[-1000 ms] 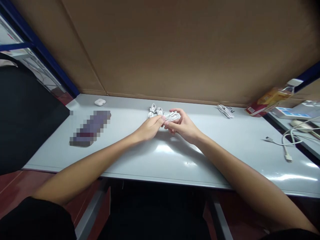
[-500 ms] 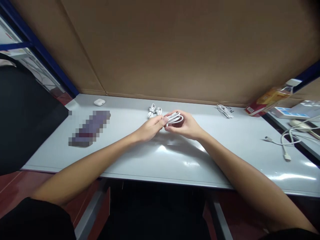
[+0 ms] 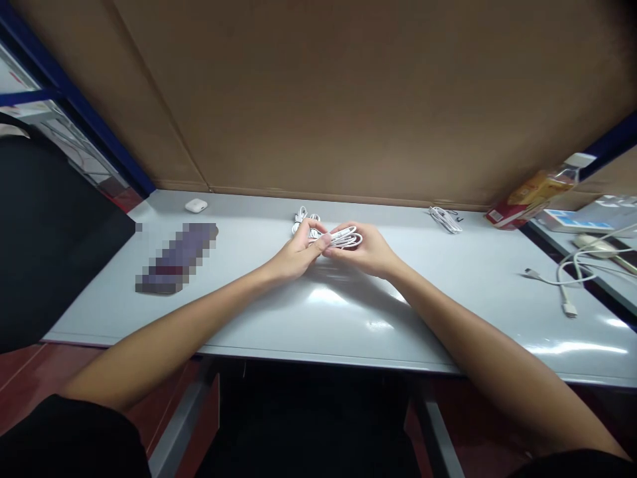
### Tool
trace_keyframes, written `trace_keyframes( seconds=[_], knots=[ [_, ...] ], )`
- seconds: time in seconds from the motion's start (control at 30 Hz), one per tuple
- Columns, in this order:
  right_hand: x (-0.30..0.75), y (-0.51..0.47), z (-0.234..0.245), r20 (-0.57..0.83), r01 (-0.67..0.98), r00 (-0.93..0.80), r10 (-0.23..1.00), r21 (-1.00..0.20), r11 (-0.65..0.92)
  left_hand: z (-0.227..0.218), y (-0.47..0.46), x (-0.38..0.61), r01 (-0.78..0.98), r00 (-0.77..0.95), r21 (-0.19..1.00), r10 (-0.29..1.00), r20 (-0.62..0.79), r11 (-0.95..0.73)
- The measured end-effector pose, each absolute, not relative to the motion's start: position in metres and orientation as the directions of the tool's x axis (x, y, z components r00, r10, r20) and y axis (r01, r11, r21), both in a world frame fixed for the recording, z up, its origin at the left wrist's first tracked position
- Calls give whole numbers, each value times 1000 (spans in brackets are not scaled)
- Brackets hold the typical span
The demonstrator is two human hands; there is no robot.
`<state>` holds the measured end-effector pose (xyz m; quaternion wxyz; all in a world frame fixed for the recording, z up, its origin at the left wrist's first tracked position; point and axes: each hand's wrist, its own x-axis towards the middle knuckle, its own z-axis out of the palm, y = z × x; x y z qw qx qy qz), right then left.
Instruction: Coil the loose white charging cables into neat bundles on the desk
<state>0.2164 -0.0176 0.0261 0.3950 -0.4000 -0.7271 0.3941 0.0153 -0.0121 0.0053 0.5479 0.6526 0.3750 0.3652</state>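
White cable (image 3: 346, 238) now sits coiled tighter between our left hand (image 3: 297, 254) and right hand (image 3: 371, 252), both pinching it, so we judge the bundling nearly done.

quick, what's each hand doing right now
Left hand: closed, pinching one end of the coiled white cable.
Right hand: closed around the same coiled white cable.

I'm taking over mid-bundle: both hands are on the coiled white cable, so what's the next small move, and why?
Probably pinch the coil tighter with the right hand and let the left hand wrap the loose end around it. The white cable sits looped between both hands above the table, with no tie visible on it, so it could spring open.
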Motion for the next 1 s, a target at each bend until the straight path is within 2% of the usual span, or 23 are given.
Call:
trace_keyframes(
  seconds=[0.13,0.3,0.47,0.73,1.0],
  knots=[
    [222,-18,35,299,303,-359,884,-859,413,9,-12,16,45,477,997,878,34,-63],
    [224,-16,36,289,255,-352,890,-885,389,13,-11,14,30,509,999,861,20,-41],
    [223,-15,33,285,276,-355,890,-878,391,19,-10,9,78,567,994,823,18,-75],
    [227,-16,37,274,323,-425,863,-844,427,29,-9,-4,184,728,976,683,-54,-118],
    [224,-16,35,270,304,-488,830,-839,452,23,-6,-2,200,751,973,656,-78,-113]
  ],
)
